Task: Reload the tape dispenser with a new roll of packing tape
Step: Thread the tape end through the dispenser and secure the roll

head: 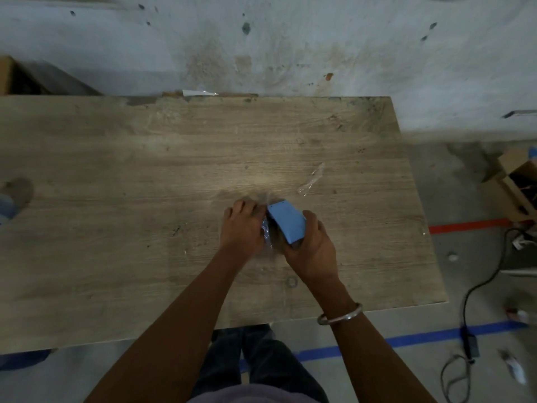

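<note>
While the frame is smeared by motion, two cardboard boxes are seen at the edges, one at the far left and one on the floor at right; their contents cannot be made out. The blue tape dispenser is held just above the middle of the wooden desk. Its underside is hidden by the hands, and the clear tape beside it is barely made out. The dispenser's near end is gripped by the right hand, fingers curled round it. The left hand is curled against the tape and the dispenser's left side. A scrap of clear film lies beyond, apart.
</note>
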The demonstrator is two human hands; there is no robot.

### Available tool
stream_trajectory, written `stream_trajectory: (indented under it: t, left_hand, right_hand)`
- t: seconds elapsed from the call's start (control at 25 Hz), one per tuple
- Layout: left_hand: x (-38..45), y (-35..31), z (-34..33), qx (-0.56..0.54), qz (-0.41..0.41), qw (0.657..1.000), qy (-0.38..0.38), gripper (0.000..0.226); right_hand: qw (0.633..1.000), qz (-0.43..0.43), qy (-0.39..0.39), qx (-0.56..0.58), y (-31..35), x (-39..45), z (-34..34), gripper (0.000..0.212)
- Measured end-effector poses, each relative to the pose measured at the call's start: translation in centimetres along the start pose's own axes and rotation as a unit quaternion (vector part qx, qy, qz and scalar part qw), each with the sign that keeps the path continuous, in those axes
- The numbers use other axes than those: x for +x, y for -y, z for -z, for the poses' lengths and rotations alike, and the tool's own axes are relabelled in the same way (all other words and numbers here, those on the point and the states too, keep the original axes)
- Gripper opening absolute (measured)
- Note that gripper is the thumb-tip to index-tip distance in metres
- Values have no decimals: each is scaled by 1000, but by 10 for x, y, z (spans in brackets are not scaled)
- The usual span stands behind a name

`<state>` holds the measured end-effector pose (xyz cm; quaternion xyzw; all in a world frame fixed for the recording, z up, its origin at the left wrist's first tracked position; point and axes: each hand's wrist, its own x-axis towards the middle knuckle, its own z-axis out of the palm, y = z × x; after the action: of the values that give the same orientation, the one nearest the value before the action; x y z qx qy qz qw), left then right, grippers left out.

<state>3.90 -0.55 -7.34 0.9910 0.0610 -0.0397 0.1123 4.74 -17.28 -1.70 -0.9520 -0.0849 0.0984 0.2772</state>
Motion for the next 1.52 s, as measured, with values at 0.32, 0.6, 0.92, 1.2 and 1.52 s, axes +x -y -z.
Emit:
stream_trajectory:
  t: [0.32, 0.6, 0.92, 1.2, 1.52]
  left_hand:
    - [32, -19, 24, -134, 181, 963, 149, 55]
    - [23, -14, 29, -65, 124, 984, 112, 39]
    - [8, -21, 26, 52, 67, 988, 132, 63]
    - [8, -20, 23, 59, 51, 988, 135, 63]
    - [-5, -33, 22, 44, 73, 986, 141, 62]
  right_hand:
    - [998, -47, 18, -47, 6, -4, 5, 77]
    - [983, -21, 95, -153, 28, 16, 19, 49]
    - [979, -42, 118, -158, 31, 15, 19, 55]
    - [975, -58, 140, -164, 31, 2, 26, 54]
    - [975, -42, 140, -170, 13, -35, 31, 52]
